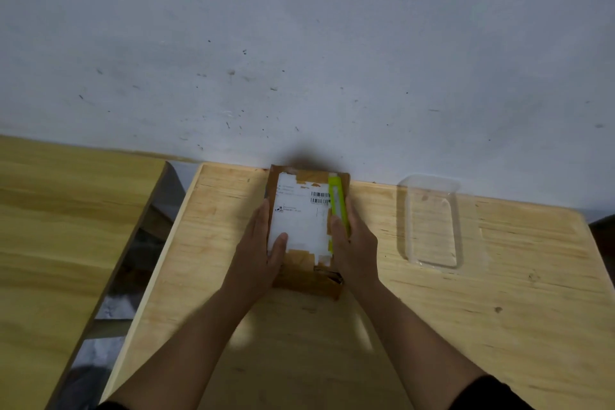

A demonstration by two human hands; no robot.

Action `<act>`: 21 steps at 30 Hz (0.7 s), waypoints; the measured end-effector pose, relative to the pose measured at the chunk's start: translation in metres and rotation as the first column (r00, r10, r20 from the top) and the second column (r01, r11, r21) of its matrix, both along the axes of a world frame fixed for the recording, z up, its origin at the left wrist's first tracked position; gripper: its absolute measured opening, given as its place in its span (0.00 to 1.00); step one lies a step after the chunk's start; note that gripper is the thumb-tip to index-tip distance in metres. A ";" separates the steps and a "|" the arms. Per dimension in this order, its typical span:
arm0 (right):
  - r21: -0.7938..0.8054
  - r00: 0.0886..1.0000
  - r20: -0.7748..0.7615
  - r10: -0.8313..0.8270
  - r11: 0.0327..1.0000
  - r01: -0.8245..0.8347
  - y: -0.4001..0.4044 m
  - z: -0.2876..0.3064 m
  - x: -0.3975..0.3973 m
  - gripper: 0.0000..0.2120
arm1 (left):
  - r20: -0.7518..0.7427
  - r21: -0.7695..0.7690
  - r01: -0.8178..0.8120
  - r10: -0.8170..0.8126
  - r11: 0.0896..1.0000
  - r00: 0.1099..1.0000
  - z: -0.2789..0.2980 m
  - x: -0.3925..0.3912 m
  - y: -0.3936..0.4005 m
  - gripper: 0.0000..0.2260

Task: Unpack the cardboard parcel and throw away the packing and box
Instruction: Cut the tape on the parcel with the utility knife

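A brown cardboard parcel (pixel 304 226) with a white shipping label and brown tape lies on the wooden table (pixel 382 326) near the wall. My left hand (pixel 261 250) grips its left side, thumb resting on the label. My right hand (pixel 354 243) holds the parcel's right side and pins a yellow-green utility knife (pixel 338 203) against the top of the box. The near end of the parcel looks torn.
A clear plastic tray (pixel 432 221) lies on the table to the right of the parcel. A second wooden table (pixel 66 243) stands to the left across a narrow gap. A white wall (pixel 299 43) runs right behind the table.
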State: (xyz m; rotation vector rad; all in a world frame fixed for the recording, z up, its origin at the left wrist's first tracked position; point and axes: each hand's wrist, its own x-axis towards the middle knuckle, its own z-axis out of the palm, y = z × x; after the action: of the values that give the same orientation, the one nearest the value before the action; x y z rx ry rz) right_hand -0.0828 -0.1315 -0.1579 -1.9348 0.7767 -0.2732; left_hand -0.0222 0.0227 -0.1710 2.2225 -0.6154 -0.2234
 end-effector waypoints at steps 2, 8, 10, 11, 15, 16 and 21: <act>-0.019 1.000 0.002 0.011 1.000 -0.011 0.011 0.005 -0.018 0.28 | -0.015 0.017 0.012 -0.011 1.000 1.000 0.000 -0.015 0.013 0.31; -0.105 0.999 -0.026 0.021 0.994 -0.023 0.063 0.008 -0.088 0.28 | -0.031 0.037 0.021 -0.020 0.999 0.999 0.006 -0.084 0.063 0.31; -0.124 0.999 -0.029 0.015 0.992 -0.019 0.084 0.007 -0.112 0.27 | -0.029 0.047 0.039 -0.038 0.998 0.999 0.008 -0.105 0.081 0.31; -0.128 0.999 -0.030 0.009 0.992 -0.013 0.093 0.005 -0.122 0.26 | -0.029 0.052 0.053 -0.052 0.997 0.998 0.006 -0.113 0.089 0.31; -0.157 0.997 -0.061 -0.036 0.987 0.026 0.120 -0.001 -0.145 0.27 | -0.031 0.077 0.112 -0.110 0.991 0.993 0.000 -0.128 0.113 0.33; -0.178 0.997 -0.062 -0.045 0.983 0.034 0.123 -0.001 -0.148 0.28 | -0.028 0.080 0.121 -0.120 0.989 0.992 -0.001 -0.128 0.115 0.33; -0.251 0.994 -0.071 -0.081 0.966 0.061 0.128 0.013 -0.154 0.21 | -0.024 0.073 0.127 -0.126 0.989 0.992 -0.004 -0.125 0.116 0.31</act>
State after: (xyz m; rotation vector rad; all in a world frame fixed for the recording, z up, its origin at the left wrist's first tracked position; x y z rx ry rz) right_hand -0.2370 -0.0038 -0.1445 -2.1670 0.9018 -0.3519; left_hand -0.1476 0.1390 -0.1752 2.2518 -0.7495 -0.3366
